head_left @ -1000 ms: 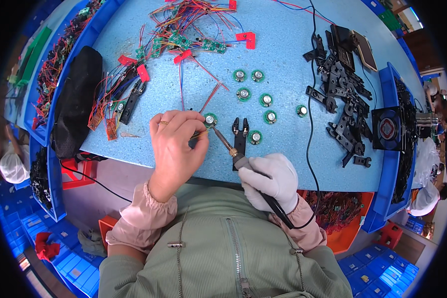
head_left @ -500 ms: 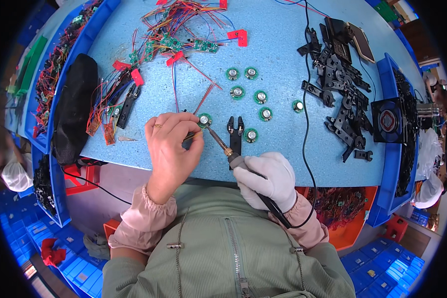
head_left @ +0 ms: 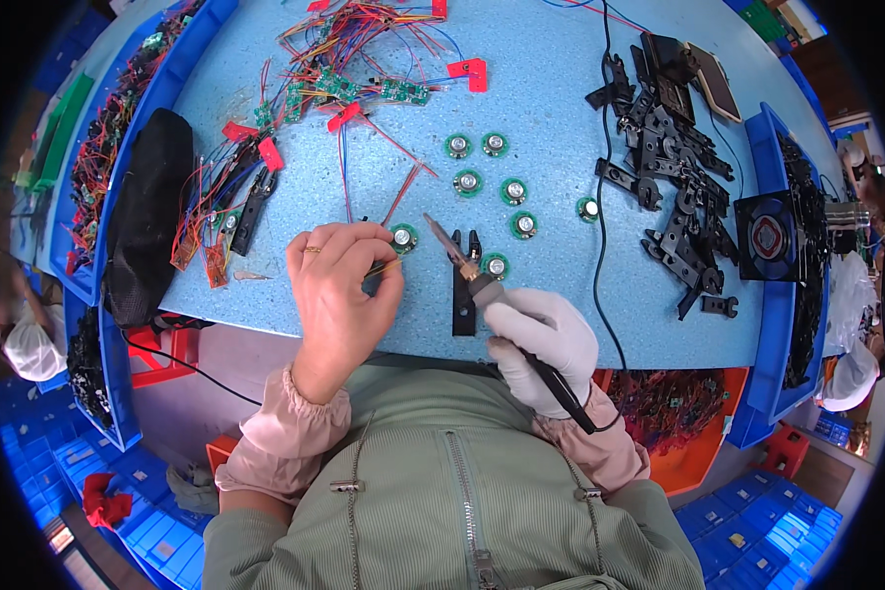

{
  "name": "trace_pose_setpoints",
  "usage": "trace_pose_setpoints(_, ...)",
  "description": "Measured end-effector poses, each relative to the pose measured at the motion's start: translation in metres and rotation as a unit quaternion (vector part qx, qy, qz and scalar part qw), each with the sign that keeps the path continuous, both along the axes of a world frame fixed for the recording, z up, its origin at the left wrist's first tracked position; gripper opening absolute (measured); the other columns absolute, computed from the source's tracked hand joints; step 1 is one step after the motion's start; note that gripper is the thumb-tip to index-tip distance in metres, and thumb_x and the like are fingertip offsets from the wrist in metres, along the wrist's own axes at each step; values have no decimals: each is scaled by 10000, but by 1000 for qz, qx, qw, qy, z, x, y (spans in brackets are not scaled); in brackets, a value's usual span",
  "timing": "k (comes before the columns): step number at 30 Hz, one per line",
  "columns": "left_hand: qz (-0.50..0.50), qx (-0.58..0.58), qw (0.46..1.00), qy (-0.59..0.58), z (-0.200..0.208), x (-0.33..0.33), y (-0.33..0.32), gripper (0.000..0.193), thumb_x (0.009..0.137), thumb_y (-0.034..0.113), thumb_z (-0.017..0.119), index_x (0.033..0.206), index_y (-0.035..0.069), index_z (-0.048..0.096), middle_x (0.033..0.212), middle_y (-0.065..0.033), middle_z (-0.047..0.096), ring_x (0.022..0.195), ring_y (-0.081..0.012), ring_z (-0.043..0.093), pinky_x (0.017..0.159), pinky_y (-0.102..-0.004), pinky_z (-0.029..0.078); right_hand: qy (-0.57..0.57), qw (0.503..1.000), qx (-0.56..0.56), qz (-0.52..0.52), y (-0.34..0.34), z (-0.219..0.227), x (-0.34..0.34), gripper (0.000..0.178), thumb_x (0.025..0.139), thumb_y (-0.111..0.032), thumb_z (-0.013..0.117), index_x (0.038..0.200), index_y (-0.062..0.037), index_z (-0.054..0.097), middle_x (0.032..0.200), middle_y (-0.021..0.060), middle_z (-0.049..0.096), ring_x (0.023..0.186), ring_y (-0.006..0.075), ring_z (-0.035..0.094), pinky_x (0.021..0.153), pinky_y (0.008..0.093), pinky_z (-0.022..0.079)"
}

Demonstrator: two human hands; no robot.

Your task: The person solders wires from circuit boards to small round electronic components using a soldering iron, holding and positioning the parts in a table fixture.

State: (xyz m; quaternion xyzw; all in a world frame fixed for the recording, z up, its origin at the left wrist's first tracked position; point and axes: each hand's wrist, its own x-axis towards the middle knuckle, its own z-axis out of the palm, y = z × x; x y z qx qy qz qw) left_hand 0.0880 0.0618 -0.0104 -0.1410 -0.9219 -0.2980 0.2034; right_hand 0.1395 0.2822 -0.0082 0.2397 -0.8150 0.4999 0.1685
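My bare left hand [head_left: 349, 285] is closed at the near edge of the blue tabletop, fingers pinched on a thin wire that is mostly hidden. Against its fingertips lies a small round speaker [head_left: 404, 237] with a green rim and silver centre. My right hand [head_left: 549, 344], in a white glove, grips a soldering iron [head_left: 487, 290]. The iron's tip points up and left, to the right of that speaker and apart from it. Under the iron lies a black forked plastic part [head_left: 464, 310]. Several more speakers [head_left: 514, 191] are spread beyond my right hand.
Green circuit boards [head_left: 339, 85] with tangled wires lie at the far left. Black plastic parts [head_left: 674, 157] are heaped at right, near a small fan [head_left: 767, 239]. Blue bins [head_left: 769, 128] flank the table. The iron's black cord [head_left: 608, 187] crosses the tabletop.
My right hand has drawn the soldering iron back; its tip has left the speaker by my left fingers and moved right and up. My left hand has stayed in place.
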Motion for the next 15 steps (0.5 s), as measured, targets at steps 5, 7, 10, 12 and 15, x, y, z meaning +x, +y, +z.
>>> trace_pose_setpoints(5, 2, -8, 1000, 4, 1, 0, 1, 141, 696, -1, 718, 790, 97, 676, 985, 35, 722, 924, -186, 600, 967, -367, 378, -18, 999, -50, 5, -5, -3, -4, 394, 778, 28, 713, 1165, -40, 696, 1072, 149, 712, 850, 280, 676, 737, 337, 520)
trace_pose_setpoints(7, 3, -12, 1000, 6, 1, 1, 1, 143, 694, 1, 718, 793, 95, 675, 986, 33, 720, 925, -188, 600, 967, -367, 378, -26, 999, -29, -7, -10, 3, -7, 389, 794, 42, 696, 1176, -32, 686, 1114, 163, 705, 896, 287, 688, 756, 333, 525)
trace_pose_setpoints(10, 1, -15, 1000, 7, 1, 1, 2, 147, 692, 2, 718, 797, 94, 674, 989, 30, 718, 927, -192, 600, 967, -368, 377, -26, 1000, -8, -12, -20, 10, -16, 388, 807, 52, 683, 1187, -27, 677, 1150, 174, 697, 925, 293, 692, 770, 332, 528)
trace_pose_setpoints(12, -2, -19, 1000, 8, 1, 1, 2, 152, 689, 2, 718, 801, 93, 673, 993, 26, 715, 929, -198, 599, 965, -370, 377, -20, 1000, 9, -9, -28, 12, -26, 389, 817, 60, 673, 1197, -24, 668, 1181, 182, 687, 936, 299, 690, 780, 334, 528)
trace_pose_setpoints(15, -1, -22, 1000, 11, 2, 1, 2, 155, 687, 1, 718, 802, 93, 671, 995, 22, 713, 932, -203, 599, 964, -373, 376, -4, 1000, 7, 2, -39, 9, -42, 415, 822, 41, 661, 1228, -41, 646, 1197, 168, 674, 908, 302, 675, 762, 338, 518)
